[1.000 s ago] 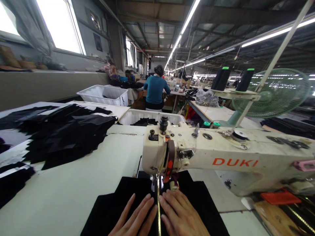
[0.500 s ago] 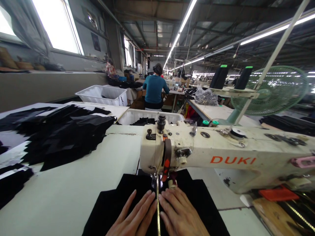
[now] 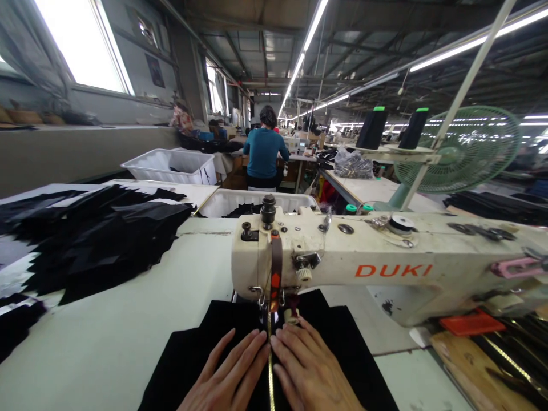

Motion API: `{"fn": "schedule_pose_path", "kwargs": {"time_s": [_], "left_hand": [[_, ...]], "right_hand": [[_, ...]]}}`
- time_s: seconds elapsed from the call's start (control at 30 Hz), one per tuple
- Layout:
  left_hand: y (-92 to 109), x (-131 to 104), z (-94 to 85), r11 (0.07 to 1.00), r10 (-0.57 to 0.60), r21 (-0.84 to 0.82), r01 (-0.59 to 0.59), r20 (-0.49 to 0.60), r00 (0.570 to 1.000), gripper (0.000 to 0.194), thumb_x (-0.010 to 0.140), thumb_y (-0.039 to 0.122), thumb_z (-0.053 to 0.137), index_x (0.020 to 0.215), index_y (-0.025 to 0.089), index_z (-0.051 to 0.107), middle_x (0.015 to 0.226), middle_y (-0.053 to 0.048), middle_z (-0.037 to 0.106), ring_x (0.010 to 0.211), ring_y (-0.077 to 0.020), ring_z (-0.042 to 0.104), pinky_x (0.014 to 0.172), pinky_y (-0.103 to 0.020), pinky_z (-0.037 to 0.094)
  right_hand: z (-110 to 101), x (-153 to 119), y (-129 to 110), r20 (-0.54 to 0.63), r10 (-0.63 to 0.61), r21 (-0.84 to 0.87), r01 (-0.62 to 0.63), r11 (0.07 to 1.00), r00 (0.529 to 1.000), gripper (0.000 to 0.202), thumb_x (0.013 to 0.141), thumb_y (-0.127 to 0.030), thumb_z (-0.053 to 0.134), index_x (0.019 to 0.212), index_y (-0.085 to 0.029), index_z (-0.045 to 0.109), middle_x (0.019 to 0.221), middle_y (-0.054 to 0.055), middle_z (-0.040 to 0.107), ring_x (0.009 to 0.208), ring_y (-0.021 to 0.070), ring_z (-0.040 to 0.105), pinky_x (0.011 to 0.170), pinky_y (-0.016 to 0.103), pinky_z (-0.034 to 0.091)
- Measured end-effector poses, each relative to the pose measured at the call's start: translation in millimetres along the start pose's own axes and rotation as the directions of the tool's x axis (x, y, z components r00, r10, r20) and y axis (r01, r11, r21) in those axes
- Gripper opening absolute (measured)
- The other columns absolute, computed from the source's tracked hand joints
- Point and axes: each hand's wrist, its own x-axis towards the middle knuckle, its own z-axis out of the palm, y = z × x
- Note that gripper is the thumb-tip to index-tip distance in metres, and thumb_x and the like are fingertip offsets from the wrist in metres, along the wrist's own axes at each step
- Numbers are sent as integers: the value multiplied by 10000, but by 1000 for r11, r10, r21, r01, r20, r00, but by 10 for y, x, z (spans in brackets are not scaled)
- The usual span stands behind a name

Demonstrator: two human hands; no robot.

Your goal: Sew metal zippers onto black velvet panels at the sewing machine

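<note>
The left hand [image 3: 226, 374] and right hand [image 3: 310, 374] lie flat with fingers pressed together on the black fabric [image 3: 192, 357] before the DUKI sewing machine [image 3: 342, 265], either side of the gold trim [image 3: 269, 377]; stitching seems underway; steady, even feeding is needed next.

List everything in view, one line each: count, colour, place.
sewing machine: one, cream with orange lettering, centre right on the table.
black fabric piece: one, under the needle and both hands.
gold trim: one strip, running between the hands to the needle.
cut fabric pile: one heap, black, left on the table.
plastic bins: two, white, behind the table.
thread cones: two, black with green tops, on the stand at right.
fan: one, green, right.
person: one, teal top, seated far back.
left hand: flat on the fabric.
right hand: flat on the fabric.
</note>
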Motion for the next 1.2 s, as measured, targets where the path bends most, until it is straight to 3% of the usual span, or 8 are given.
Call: {"fn": "schedule_pose_path", "kwargs": {"time_s": [0.13,0.27,0.7,0.93,1.07,1.2], "left_hand": [[4,-14,31,999,25,24,-24,-31,999,662,849,-31,424,1481,165,441,1480,-33,511,1393,-190,417,1208,-398,199],[5,-18,24,999,20,38,-19,-29,999,663,835,-43,406,1463,163,464,1483,-33,508,1393,-190,417,1201,-396,230],[29,2,-46,997,22,68,-21,-13,1000,775,824,-102,341,1547,175,312,1490,-16,497,1392,-153,421,1198,-408,161],[11,-3,-40,998,23,62,-20,-40,999,679,811,-106,335,1414,153,510,1450,-8,545,1365,-133,456,1212,-390,107],[10,2,-53,997,21,71,-20,-20,1000,643,832,-67,342,1409,158,514,1430,-19,565,1335,-152,492,1182,-372,277],[7,13,-115,1000,0,9,0,35,999,523,916,141,454,1437,127,484,1451,-99,534,1302,-245,528,1041,-372,482]], "right_hand": [[-18,13,-6,-26,12,45,-10,999,1000,260,981,-230,579,1230,-204,650,1120,15,731,1059,175,672,1104,338,440],[-31,31,-14,-55,14,71,-10,997,998,245,1009,-231,538,1220,-199,657,1111,8,732,1053,171,671,1111,333,429],[-31,4,-9,3,10,32,-10,999,1000,244,990,-227,570,1218,-196,653,1125,11,727,1085,169,658,1126,337,414],[-27,16,-10,-29,25,73,-23,997,999,233,995,-218,559,1207,-203,656,1124,0,728,1078,161,658,1150,319,363],[-30,39,-28,-47,28,81,-24,996,999,231,1012,-221,528,1201,-207,659,1112,-1,730,1054,162,664,1145,319,368],[-41,56,-44,-71,33,84,-27,996,997,236,1032,-231,486,1184,-206,666,1110,3,730,1038,165,669,1132,313,378]]}}
